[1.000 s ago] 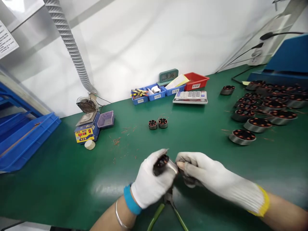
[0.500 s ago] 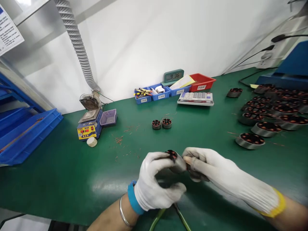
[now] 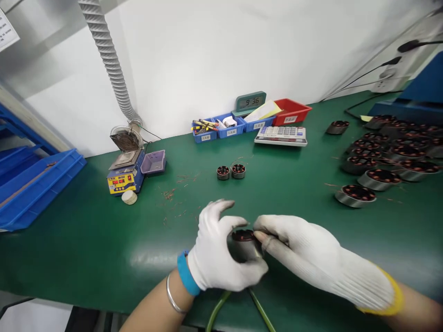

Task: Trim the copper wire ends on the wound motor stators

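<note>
A motor stator [image 3: 245,249], a metal ring with dark and copper windings inside, is upright just above or on the green tabletop. My left hand [image 3: 221,251], in a white glove, curls its thumb and fingers around the stator's left side. My right hand [image 3: 297,244], gloved with a bare fingertip showing, pinches at the stator's upper right edge. Whatever lies between those fingertips is too small to make out. Two green tool handles [image 3: 259,306] show beneath my left hand; the tool's head is hidden. Two smaller wound stators [image 3: 223,173] stand farther back.
Many larger stators [image 3: 355,196] crowd the right side. Copper wire scraps [image 3: 169,194] lie at left centre, near a solder pot [image 3: 124,177] and a purple tray [image 3: 153,162]. Blue bins [image 3: 230,130], a red bin [image 3: 292,110] and a calculator [image 3: 281,136] line the back.
The stator has come down and left, turning from tilted to more upright. My left fingers have spread somewhat at the top. My right hand has moved left with it.
</note>
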`<state>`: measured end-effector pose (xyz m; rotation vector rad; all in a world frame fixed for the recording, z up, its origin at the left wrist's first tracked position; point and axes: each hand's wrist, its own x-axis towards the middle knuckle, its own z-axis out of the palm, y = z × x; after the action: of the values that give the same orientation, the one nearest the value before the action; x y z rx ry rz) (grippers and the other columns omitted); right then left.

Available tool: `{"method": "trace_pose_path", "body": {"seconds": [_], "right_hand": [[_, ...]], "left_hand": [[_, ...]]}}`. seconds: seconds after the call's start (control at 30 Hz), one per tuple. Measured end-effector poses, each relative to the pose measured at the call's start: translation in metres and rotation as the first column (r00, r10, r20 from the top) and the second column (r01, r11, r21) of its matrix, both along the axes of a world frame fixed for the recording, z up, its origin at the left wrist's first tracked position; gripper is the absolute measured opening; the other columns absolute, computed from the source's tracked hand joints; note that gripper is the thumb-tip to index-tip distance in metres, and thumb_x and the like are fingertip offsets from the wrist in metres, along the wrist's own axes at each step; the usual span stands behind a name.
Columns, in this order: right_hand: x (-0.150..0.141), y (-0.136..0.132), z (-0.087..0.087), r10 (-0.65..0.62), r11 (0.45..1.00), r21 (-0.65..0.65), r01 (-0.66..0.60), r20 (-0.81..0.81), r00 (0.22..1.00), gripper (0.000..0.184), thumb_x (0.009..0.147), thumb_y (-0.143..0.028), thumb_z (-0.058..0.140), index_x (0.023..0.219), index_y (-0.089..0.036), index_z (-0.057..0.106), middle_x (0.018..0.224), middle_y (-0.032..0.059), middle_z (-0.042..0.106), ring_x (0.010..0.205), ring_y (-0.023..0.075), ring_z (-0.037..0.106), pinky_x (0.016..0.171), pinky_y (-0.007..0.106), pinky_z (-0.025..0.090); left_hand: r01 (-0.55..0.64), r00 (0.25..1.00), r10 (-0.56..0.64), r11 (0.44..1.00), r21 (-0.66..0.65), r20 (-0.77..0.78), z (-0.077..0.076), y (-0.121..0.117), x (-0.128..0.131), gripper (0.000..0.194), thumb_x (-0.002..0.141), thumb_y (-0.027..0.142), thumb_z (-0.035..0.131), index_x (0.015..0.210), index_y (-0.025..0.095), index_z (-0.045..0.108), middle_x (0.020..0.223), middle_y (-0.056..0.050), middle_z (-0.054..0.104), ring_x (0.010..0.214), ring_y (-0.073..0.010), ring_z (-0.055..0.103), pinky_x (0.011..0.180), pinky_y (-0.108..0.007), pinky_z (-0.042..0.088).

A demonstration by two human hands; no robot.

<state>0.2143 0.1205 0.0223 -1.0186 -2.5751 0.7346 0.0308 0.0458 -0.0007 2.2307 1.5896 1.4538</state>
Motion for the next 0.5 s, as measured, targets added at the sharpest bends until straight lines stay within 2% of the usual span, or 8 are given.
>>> {"method": "trace_pose_path", "body": {"seconds": [0.1, 0.2, 0.27, 0.37, 0.43, 0.5], "right_hand": [[-0.005, 0.003, -0.009, -0.031, 1.000, 0.004, 0.030, 0.085, 0.996, 0.026, 0.096, -0.036, 0.040, 0.080, -0.024, 0.056, 0.078, 0.0024, 0.067, 0.068, 0.0185, 0.058, 0.058, 0.029, 0.034], [-0.014, 0.004, -0.011, -0.038, 0.992, -0.110, 0.061, 0.195, 0.980, 0.024, 0.095, -0.033, 0.040, 0.078, -0.023, 0.054, 0.081, 0.0023, 0.069, 0.070, 0.0186, 0.060, 0.058, 0.029, 0.033], [-0.018, 0.005, -0.010, -0.056, 0.983, -0.156, 0.098, 0.251, 0.966, 0.024, 0.094, -0.032, 0.041, 0.075, -0.023, 0.052, 0.078, 0.0010, 0.068, 0.067, 0.0180, 0.059, 0.057, 0.029, 0.034], [-0.012, 0.008, -0.010, -0.077, 0.977, -0.171, 0.130, 0.287, 0.955, 0.025, 0.094, -0.033, 0.040, 0.077, -0.024, 0.056, 0.076, 0.0005, 0.069, 0.067, 0.0191, 0.061, 0.057, 0.030, 0.037], [0.000, 0.010, -0.013, -0.155, 0.982, -0.062, 0.176, 0.253, 0.955, 0.025, 0.093, -0.036, 0.042, 0.091, -0.025, 0.064, 0.090, 0.0031, 0.073, 0.077, 0.0228, 0.067, 0.061, 0.033, 0.043], [0.011, 0.010, -0.018, -0.159, 0.970, 0.206, 0.131, 0.123, 0.980, 0.030, 0.089, -0.037, 0.049, 0.110, -0.024, 0.067, 0.111, 0.0094, 0.074, 0.096, 0.0296, 0.069, 0.077, 0.043, 0.051]], "left_hand": [[0.044, 0.987, -0.070, 0.984, -0.172, -0.145, -0.008, 0.011, -0.008, 0.041, 0.063, 0.030, 0.076, 0.101, 0.020, 0.063, 0.127, -0.016, 0.064, 0.128, -0.0374, 0.058, 0.109, -0.058, 0.047], [-0.017, 0.940, -0.089, 0.951, -0.308, -0.330, -0.015, 0.021, -0.011, 0.035, 0.068, 0.034, 0.076, 0.098, 0.020, 0.063, 0.116, -0.013, 0.070, 0.132, -0.0405, 0.054, 0.117, -0.066, 0.033], [-0.071, 0.906, -0.081, 0.939, -0.336, -0.417, -0.018, 0.025, -0.010, 0.033, 0.069, 0.035, 0.077, 0.095, 0.020, 0.063, 0.103, -0.011, 0.072, 0.127, -0.0392, 0.058, 0.119, -0.067, 0.028], [-0.098, 0.910, -0.060, 0.930, -0.354, -0.411, -0.019, 0.026, -0.007, 0.039, 0.064, 0.043, 0.082, 0.090, 0.021, 0.063, 0.094, -0.007, 0.070, 0.108, -0.0332, 0.066, 0.119, -0.061, 0.032], [-0.102, 0.930, -0.044, 0.923, -0.370, -0.365, -0.019, 0.025, -0.006, 0.038, 0.066, 0.044, 0.081, 0.088, 0.021, 0.062, 0.091, -0.005, 0.069, 0.096, -0.0292, 0.067, 0.117, -0.058, 0.035], [-0.125, 0.945, -0.011, 0.912, -0.392, -0.327, -0.019, 0.024, -0.006, 0.036, 0.068, 0.042, 0.080, 0.091, 0.020, 0.062, 0.089, -0.005, 0.068, 0.091, -0.0282, 0.067, 0.115, -0.056, 0.039]]}}
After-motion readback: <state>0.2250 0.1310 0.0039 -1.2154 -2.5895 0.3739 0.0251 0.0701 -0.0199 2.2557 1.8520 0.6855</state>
